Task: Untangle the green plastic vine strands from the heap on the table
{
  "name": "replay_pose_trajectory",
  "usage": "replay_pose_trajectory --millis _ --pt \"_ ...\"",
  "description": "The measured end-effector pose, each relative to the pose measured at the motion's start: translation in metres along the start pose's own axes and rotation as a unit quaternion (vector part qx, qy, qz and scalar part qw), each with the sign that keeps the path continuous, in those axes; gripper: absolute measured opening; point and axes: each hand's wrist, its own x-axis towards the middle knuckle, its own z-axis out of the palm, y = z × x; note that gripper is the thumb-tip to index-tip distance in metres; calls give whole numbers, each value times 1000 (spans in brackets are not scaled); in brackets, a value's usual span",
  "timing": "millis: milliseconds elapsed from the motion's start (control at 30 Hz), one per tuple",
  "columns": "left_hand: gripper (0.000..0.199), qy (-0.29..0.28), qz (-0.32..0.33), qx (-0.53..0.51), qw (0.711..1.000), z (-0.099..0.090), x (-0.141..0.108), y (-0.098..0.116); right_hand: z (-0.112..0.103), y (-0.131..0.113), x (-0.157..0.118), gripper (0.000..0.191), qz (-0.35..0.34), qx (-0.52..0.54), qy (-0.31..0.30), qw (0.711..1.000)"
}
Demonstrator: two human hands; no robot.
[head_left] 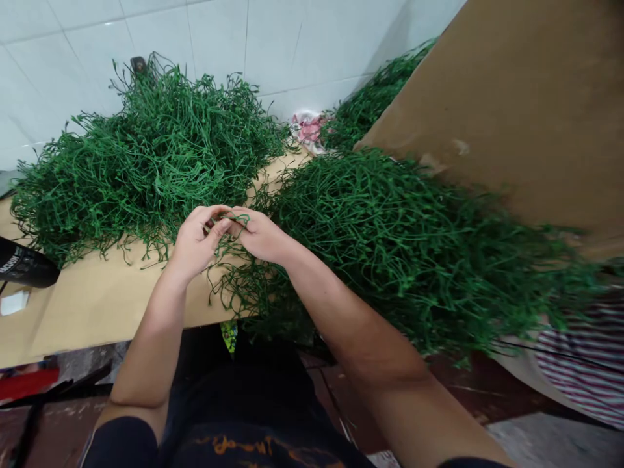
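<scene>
My left hand (197, 240) and my right hand (258, 234) meet above the front of the cardboard-covered surface (112, 292), with their fingertips close together. Between them is a thin green stem piece (240, 219), pinched by the fingers of both hands. Its ends are partly hidden by the fingers. Behind my left hand spreads a large tangled pile of green stems (190, 143). A second big pile (380, 221) lies to the right, beside and under my right forearm.
A black cup or bottle (26, 263) and a small white piece (14, 303) are at the left edge. Pink and white cloth (311, 130) lies by the tiled wall. A large cardboard sheet (517, 110) rises at the right, above a striped garment (585, 357).
</scene>
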Motion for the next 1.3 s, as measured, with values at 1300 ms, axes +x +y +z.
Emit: replay_pose_trajectory --millis 1300 --pt "25 40 -75 -155 984 -20 -28 -14 15 -96 31 37 -102 -73 -15 992"
